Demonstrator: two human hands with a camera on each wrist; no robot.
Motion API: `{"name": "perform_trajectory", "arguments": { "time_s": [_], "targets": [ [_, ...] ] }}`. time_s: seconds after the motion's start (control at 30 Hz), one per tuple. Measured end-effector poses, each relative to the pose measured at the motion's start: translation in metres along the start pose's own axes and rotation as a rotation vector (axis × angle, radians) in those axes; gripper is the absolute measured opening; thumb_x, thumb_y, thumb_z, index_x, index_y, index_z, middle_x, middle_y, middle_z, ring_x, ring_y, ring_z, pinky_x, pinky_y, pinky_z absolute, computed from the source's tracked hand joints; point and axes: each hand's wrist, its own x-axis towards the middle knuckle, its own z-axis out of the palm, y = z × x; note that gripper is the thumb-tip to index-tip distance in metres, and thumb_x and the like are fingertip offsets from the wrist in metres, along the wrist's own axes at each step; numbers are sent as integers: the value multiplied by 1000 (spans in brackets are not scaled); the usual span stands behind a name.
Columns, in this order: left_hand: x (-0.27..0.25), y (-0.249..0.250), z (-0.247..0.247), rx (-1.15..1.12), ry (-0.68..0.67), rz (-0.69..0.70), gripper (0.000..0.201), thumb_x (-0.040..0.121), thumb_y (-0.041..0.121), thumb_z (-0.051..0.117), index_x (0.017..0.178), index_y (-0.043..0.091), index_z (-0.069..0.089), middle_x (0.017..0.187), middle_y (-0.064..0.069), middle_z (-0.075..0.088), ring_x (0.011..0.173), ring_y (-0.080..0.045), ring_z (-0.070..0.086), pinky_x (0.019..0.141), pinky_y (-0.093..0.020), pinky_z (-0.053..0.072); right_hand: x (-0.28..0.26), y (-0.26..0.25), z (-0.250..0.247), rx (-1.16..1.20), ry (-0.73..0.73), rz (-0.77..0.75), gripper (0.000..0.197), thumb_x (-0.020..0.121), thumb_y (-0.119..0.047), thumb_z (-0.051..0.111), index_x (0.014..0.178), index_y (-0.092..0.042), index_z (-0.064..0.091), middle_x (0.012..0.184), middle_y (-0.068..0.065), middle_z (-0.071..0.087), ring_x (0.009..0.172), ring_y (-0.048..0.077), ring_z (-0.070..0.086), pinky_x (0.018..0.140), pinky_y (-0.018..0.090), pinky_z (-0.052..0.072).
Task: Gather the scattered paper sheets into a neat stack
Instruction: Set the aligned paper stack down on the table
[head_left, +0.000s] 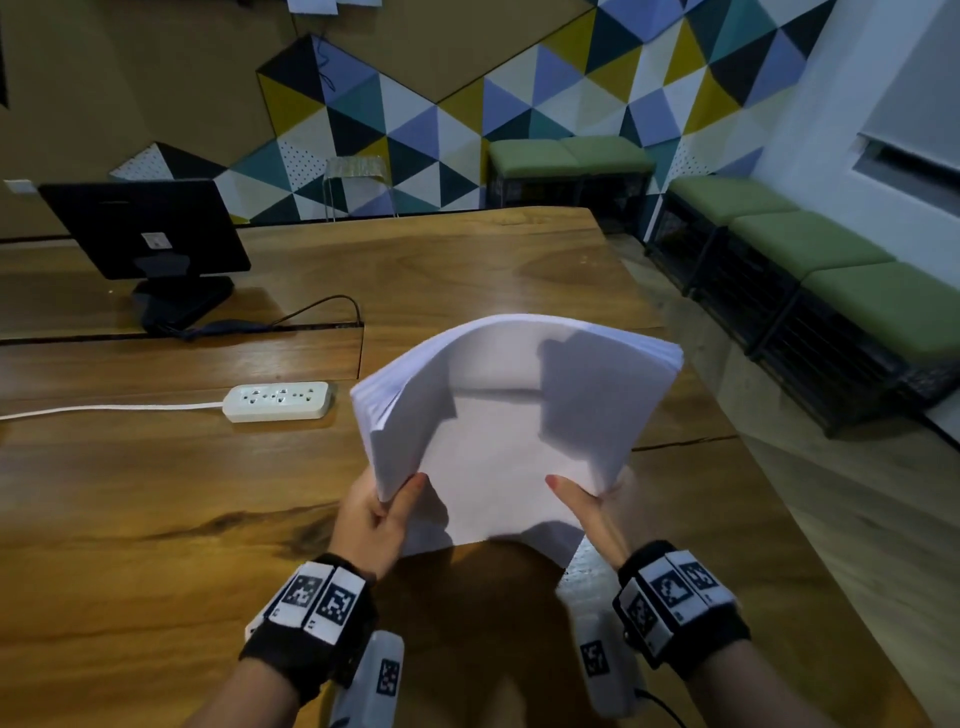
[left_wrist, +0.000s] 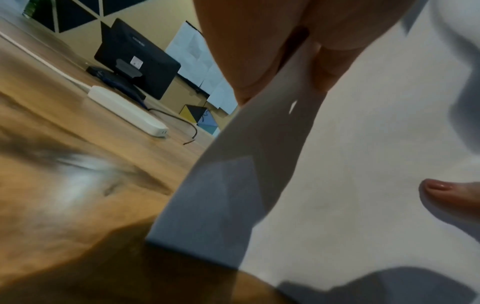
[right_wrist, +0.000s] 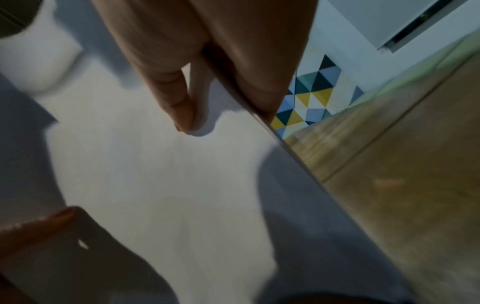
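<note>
A thick stack of white paper sheets (head_left: 509, 415) is held above the wooden table (head_left: 156, 467), bowed so its two long sides curl upward. My left hand (head_left: 382, 512) grips the stack's near left edge, thumb on top and fingers underneath. My right hand (head_left: 582, 501) grips the near right edge the same way. In the left wrist view the paper stack (left_wrist: 350, 164) fills the right side, pinched by my left hand (left_wrist: 283, 67). In the right wrist view the sheets (right_wrist: 168, 174) fill the left side, with my right hand (right_wrist: 221, 86) pinching their edge.
A white power strip (head_left: 278, 400) with a white cord lies left of the stack. A black monitor (head_left: 145, 228) stands at the back left with a dark cable. Green-cushioned benches (head_left: 810, 249) line the right wall beyond the table's edge.
</note>
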Motion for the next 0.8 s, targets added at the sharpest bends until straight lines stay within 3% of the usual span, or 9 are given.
{"name": "perform_trajectory", "arguments": {
  "time_s": [0.1, 0.17, 0.23, 0.37, 0.53, 0.6, 0.67, 0.73, 0.8],
  "targets": [
    [-4, -9, 0, 14, -22, -68, 20, 87, 15, 58, 68, 16, 53, 67, 0, 57, 65, -14, 56, 60, -23, 42, -6, 6, 2, -52, -32, -6, 18, 80, -4, 65, 79, -10, 48, 67, -14, 43, 65, 10, 44, 53, -1, 37],
    [-6, -14, 1, 61, -16, -84, 28, 87, 16, 58, 62, 21, 47, 60, 4, 51, 59, -11, 51, 59, -25, 38, -9, 13, 4, -79, -56, 1, 22, 82, -4, 63, 102, -6, 53, 73, -19, 39, 73, 9, 42, 61, 2, 33],
    [-7, -16, 1, 140, -5, -86, 34, 87, 18, 58, 57, 23, 42, 54, 7, 44, 53, -6, 45, 56, -21, 34, -10, 22, 6, -81, -52, 7, 25, 83, -4, 61, 106, -8, 52, 75, -21, 42, 71, 7, 47, 62, 3, 35],
    [5, -12, 2, 209, -8, -94, 32, 88, 19, 55, 58, 13, 48, 51, -1, 50, 46, -5, 43, 42, -11, 32, 6, 41, 14, -144, 8, 23, 20, 82, -7, 61, 100, -11, 55, 83, -4, 59, 89, 19, 58, 66, 14, 41],
    [32, -22, 6, 152, -218, -439, 38, 90, 12, 53, 52, 9, 54, 47, -1, 54, 55, -20, 47, 50, -23, 38, 34, 62, 23, -177, -108, 254, 21, 77, -5, 62, 98, -11, 63, 90, 4, 65, 91, 23, 62, 83, 31, 49],
    [37, -36, 12, 80, -243, -574, 15, 87, 6, 55, 80, -4, 65, 75, -13, 68, 77, -28, 56, 68, -26, 47, 39, 71, 28, -193, -167, 356, 14, 73, -3, 60, 82, -14, 62, 80, 3, 64, 88, 25, 61, 80, 33, 48],
    [37, -58, 18, 42, -199, -682, 26, 82, 3, 59, 104, -9, 59, 107, -23, 66, 95, -38, 61, 87, -40, 50, 40, 78, 33, -265, -214, 415, 18, 72, -3, 58, 87, -11, 64, 83, 6, 65, 89, 26, 62, 76, 30, 49],
    [37, -78, 25, 55, -163, -728, 45, 69, 9, 64, 112, -3, 56, 115, -22, 64, 104, -41, 61, 95, -48, 49, 41, 83, 38, -328, -237, 458, 25, 72, -4, 57, 95, -7, 64, 92, 8, 67, 91, 25, 63, 75, 26, 48],
    [42, -112, 32, 132, -162, -771, 57, 61, 16, 63, 116, 4, 54, 116, -16, 63, 104, -38, 61, 94, -44, 51, 41, 85, 42, -365, -258, 496, 28, 73, -5, 58, 100, -8, 64, 95, 7, 66, 89, 24, 61, 73, 24, 45]
  ]
}}
